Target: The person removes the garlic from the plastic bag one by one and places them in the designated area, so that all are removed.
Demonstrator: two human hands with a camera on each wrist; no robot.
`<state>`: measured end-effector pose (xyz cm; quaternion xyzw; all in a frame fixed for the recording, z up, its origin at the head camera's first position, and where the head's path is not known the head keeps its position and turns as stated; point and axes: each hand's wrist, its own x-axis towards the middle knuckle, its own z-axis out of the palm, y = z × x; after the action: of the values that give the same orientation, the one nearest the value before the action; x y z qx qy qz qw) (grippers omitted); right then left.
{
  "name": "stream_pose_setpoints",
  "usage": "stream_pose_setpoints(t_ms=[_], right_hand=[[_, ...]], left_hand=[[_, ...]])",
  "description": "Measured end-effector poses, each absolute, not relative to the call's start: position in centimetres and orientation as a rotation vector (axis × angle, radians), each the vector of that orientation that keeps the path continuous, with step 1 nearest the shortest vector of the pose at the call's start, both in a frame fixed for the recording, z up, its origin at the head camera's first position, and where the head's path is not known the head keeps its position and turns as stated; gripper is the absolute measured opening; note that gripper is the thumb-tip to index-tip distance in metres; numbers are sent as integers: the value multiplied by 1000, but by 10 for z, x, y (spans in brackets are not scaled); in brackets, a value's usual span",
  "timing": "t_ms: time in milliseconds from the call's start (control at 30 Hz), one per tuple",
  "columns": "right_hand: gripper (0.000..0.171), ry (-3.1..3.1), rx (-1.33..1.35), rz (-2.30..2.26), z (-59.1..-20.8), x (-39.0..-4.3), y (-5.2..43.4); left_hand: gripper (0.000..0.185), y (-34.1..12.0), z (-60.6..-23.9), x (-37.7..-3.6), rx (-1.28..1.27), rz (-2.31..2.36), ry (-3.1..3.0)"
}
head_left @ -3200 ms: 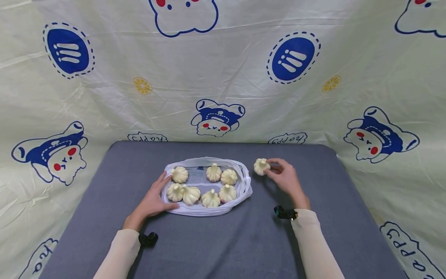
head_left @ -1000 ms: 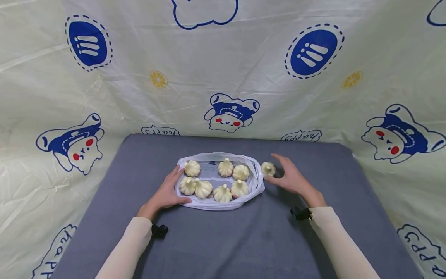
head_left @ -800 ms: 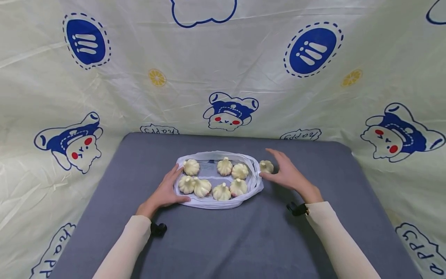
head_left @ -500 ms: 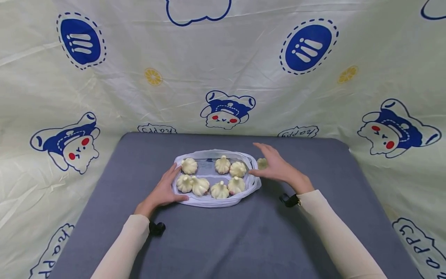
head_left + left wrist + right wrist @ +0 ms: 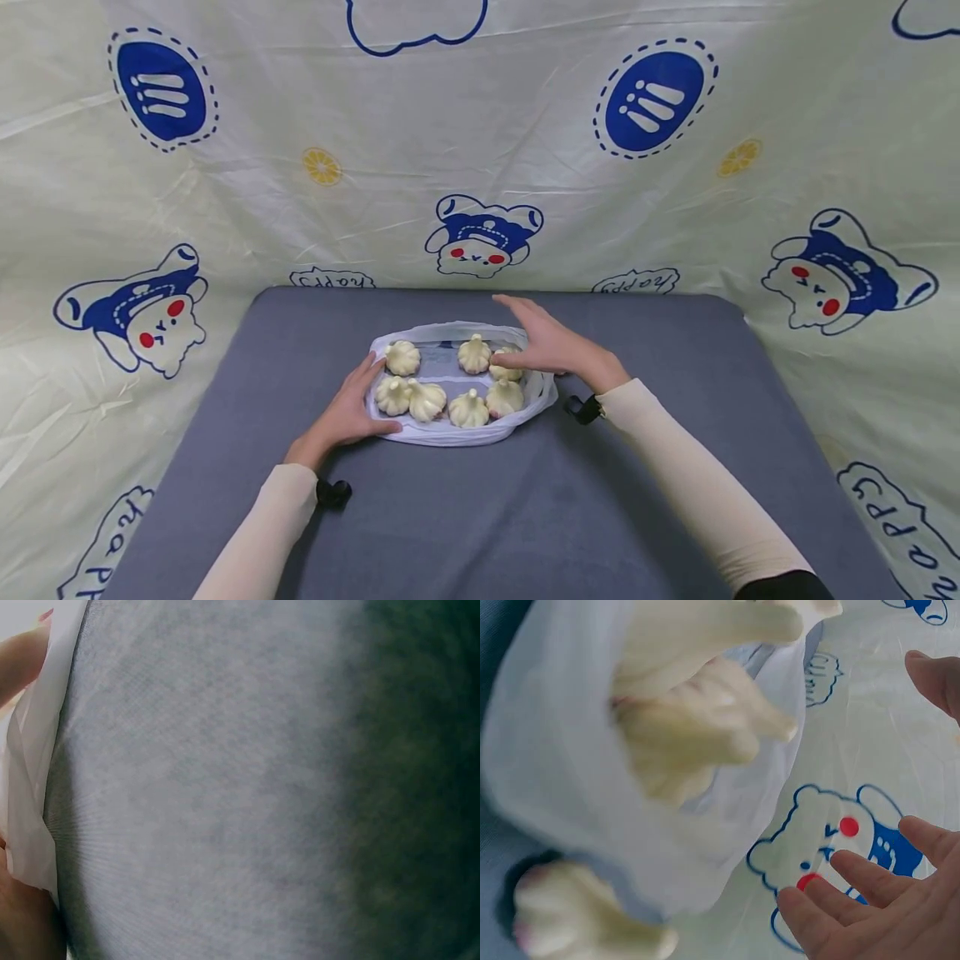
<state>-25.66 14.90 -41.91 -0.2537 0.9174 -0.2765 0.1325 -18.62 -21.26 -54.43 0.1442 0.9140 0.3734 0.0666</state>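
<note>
A white plastic bag (image 5: 525, 417) lies open on the grey tabletop (image 5: 480, 517) with several pale pleated dumplings (image 5: 468, 408) in it. My left hand (image 5: 358, 402) rests flat against the bag's left rim, thumb along the front edge; the left wrist view shows only white plastic (image 5: 34, 787) and grey cloth. My right hand (image 5: 525, 337) hovers over the bag's back right part with fingers spread, just above a half-hidden dumpling (image 5: 508, 373). In the right wrist view one loose dumpling (image 5: 577, 922) lies on the cloth outside the bag (image 5: 555, 750); my fingers (image 5: 855, 900) hold nothing.
A cream sheet printed with blue bears (image 5: 480, 167) hangs behind and beside the table. The table's back edge (image 5: 480, 290) runs just beyond the bag. Black wrist straps (image 5: 333, 492) sit at both cuffs.
My right hand let go of a dumpling on the table right of the bag, then slid left over the bag; that dumpling is now hidden in the head view. The left hand stayed put.
</note>
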Motion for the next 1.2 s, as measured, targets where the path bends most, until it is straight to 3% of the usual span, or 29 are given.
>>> stream_pose_setpoints(t_ms=[1200], right_hand=[[91,2402,-823,-1000,-444,-282,46]], left_hand=[[116,-214,-541,-184,424,1126,2743]])
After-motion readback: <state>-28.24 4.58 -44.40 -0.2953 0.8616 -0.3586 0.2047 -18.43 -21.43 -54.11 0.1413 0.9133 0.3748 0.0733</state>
